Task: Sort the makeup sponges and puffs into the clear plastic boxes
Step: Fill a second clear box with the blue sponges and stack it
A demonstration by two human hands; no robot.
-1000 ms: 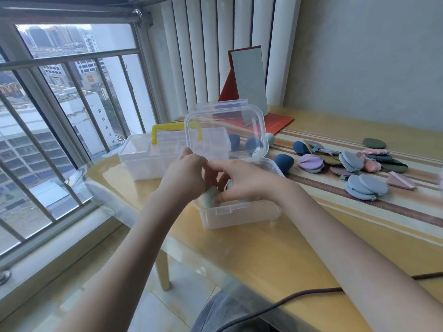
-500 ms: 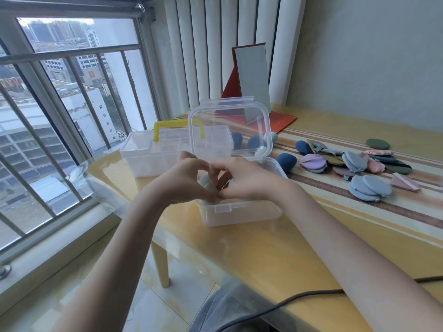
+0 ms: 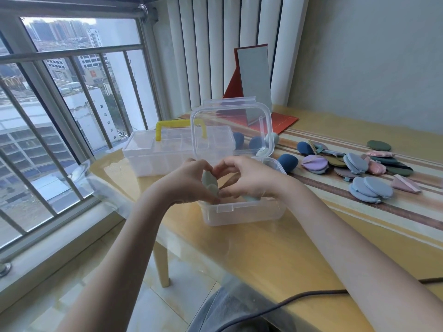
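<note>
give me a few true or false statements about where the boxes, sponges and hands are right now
1. The near clear box has its lid standing open. True.
2. The left hand grips a pale green sponge over the near clear box. True.
3. The box with the yellow handle sits to the right of the puffs. False: it stands left of the near box, by the window, and the puffs lie to the right.
4. The puffs on the striped cloth are already packed in a box. False: they lie loose on the table.
5. The right hand rests flat on the table, away from the box. False: it is over the near clear box, fingers meeting the left hand.
</note>
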